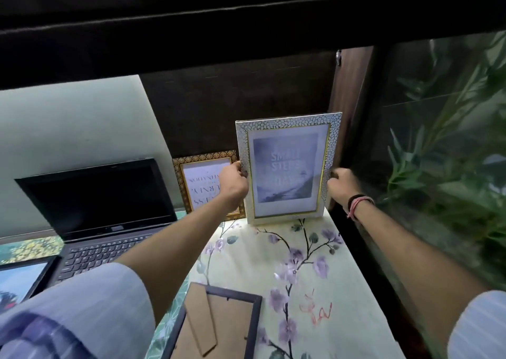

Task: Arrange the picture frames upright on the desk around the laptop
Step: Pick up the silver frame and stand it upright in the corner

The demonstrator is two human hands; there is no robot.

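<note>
Floral cloth [315, 282] in pale yellow with purple blossoms covers the desk, and the open laptop [106, 208] with its dark screen serves as the landmark at the back left. To the right of the laptop, well apart from it, the white pebbled frame [287, 166] stands upright on its lower edge near the dark back panel. The left hand [232, 180] pinches its left side and the right hand [342, 186] pinches its right side, so the frame sits between the two closed grips. Just right of the laptop, partly behind the left hand, a gold patterned frame [205, 183] stands with its print upside down. In front of the laptop and to its right, a black frame [219, 325] lies face down, its cardboard back showing. Another frame [22, 279] lies at the laptop's front left
</note>
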